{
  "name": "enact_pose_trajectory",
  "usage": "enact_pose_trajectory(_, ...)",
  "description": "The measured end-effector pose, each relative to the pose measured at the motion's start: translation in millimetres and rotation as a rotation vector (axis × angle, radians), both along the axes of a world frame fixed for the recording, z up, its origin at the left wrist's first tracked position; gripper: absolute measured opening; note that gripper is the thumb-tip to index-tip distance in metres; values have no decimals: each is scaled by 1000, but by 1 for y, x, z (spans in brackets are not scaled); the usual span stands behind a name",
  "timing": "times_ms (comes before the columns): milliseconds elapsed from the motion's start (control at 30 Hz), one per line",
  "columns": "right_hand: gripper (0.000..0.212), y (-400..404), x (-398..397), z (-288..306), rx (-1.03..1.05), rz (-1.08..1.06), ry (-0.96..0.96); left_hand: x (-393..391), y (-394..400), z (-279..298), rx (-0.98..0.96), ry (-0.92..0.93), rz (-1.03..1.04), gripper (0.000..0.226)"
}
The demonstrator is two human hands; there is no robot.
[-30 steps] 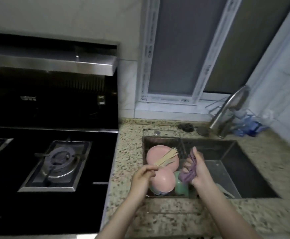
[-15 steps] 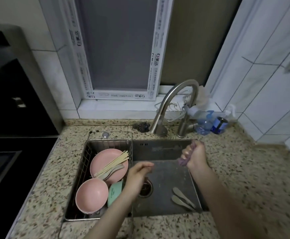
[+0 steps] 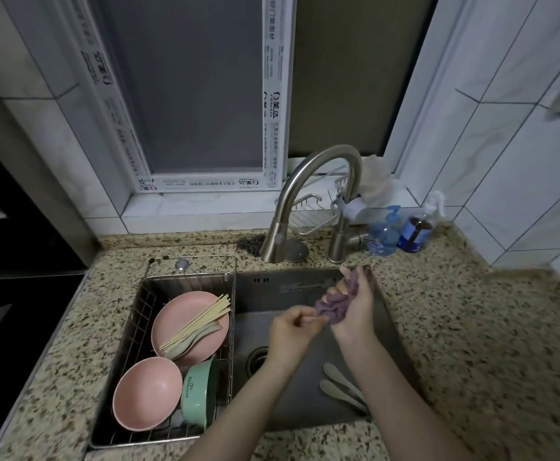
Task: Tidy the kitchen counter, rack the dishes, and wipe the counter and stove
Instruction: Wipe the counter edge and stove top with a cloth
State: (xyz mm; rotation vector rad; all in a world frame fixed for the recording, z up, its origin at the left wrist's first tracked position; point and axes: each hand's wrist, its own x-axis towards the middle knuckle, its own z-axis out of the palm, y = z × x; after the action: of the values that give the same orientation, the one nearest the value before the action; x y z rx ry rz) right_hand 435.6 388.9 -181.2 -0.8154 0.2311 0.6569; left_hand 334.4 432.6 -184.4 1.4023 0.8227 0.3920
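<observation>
Purple, bunched terry cloth (image 3: 336, 302), soft, light and probably damp, is gripped in the right hand (image 3: 355, 307) and pinched at its lower end by the left hand (image 3: 291, 331), above the steel sink (image 3: 305, 407); grasp anywhere, folds compress.

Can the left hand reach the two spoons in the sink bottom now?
Probably not at once: the left hand pinches the purple cloth. The spoons lie uncovered beside the right forearm.

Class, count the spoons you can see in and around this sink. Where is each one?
3. One spoon lies on the pink plate in the rack, beside the chopsticks. Two spoons lie on the sink floor. Others may be hidden under dishes.
</observation>
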Motion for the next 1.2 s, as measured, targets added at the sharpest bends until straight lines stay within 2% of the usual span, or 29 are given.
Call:
enact_pose_trajectory(67,29,0,-8,-6,-4,55,-73,2,0,1,42,-24,45,9)
enact_pose_trajectory(133,25,0,-14,-10,13,125,-73,5,4,5,170,-41,40,9)
enact_pose_trajectory(267,11,0,-23,-17,148,199,68,7,18,11,778,233,-76,16)
enact_pose_trajectory(333,15,3,-22,-19,101,165,77,4,17,13,911,296,-88,17)
enact_pose_trajectory(433,23,8,-10,-14,-3,97,62,-6,11,12,863,172,43,24)
enact_pose_trajectory(533,12,7,9,-14,-45,118,80,-20,19,10,782,72,160,29)
enact_pose_trajectory(567,15,7,13,-15,-69,147,53,-24,24,11,756,62,175,29)
enact_pose_trajectory(733,40,9,18,-12,-246,204,-38,-37,43,11,681,32,156,26)
enact_pose_trajectory(900,63,16,12,-8,-269,216,57,-50,48,1,622,2,110,28)
enact_pose_trajectory(1067,43,24,6,-14,-386,248,49,-58,56,-5,562,15,87,31)
enact_pose_trajectory(1200,39,25,0,-22,-427,246,55,-64,63,-11,524,46,67,27)
